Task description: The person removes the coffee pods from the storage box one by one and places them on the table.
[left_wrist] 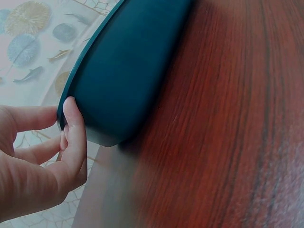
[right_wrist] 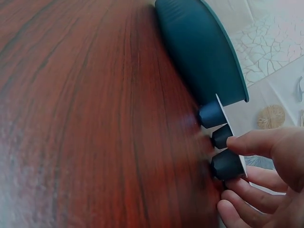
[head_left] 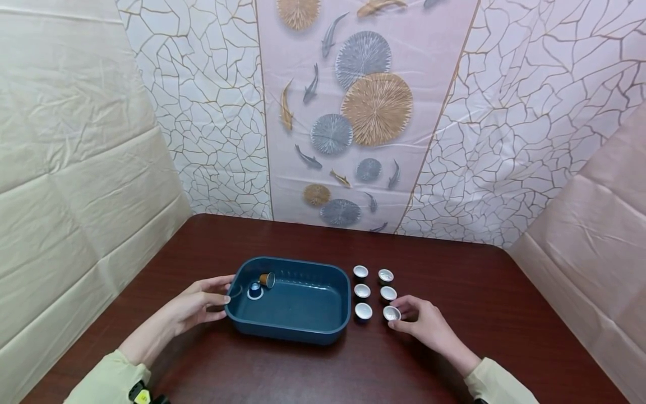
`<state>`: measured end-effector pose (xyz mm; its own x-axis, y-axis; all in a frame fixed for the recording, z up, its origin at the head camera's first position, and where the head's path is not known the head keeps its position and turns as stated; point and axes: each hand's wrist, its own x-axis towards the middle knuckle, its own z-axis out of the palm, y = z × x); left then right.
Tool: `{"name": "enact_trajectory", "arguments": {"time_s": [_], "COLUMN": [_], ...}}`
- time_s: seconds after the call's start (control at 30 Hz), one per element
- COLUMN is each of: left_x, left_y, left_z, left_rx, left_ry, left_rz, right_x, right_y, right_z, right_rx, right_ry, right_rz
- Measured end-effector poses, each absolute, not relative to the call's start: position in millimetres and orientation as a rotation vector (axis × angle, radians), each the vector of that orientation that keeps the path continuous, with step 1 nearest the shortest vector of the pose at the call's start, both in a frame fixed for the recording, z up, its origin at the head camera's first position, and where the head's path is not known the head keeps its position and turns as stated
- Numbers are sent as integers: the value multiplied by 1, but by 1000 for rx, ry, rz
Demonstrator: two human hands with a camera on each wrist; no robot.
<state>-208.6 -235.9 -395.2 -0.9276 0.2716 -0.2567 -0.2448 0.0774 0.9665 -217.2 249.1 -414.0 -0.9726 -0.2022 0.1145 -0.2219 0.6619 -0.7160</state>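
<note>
My left hand (head_left: 199, 303) holds the left end of a dark blue plastic tub (head_left: 287, 333), thumb and fingers at its rim. In the left wrist view that hand (left_wrist: 47, 161) pinches the rim at the tub's end. Inside the tub are a blue coffee capsule (head_left: 255, 289), rim down, and a brown coffee capsule (head_left: 267, 280) on its side. My right hand (head_left: 428, 324) pinches the nearest capsule (head_left: 391, 313) of the right-hand row, silver lid up. In the right wrist view this dark capsule (right_wrist: 227, 164) sits between thumb and fingers, its base close to the table.
Several more capsules stand lid up in two rows right of the tub, including a left-row capsule (head_left: 363, 311) and a right-row capsule (head_left: 386, 275). Beneath everything is a dark red-brown wooden table (head_left: 282, 370). A patterned cloth (head_left: 333, 168) hangs behind the table's far edge.
</note>
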Motion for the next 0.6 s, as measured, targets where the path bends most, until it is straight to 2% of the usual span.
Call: {"name": "enact_trajectory", "arguments": {"time_s": [0.6], "left_x": [-209], "left_y": [-235], "left_z": [-396], "left_rx": [19], "left_ry": [1996], "left_rz": [1911], "right_x": [-213], "right_y": [252], "right_z": [-413], "right_rx": [360], "right_ry": [-2823], "right_rz": [1211]}}
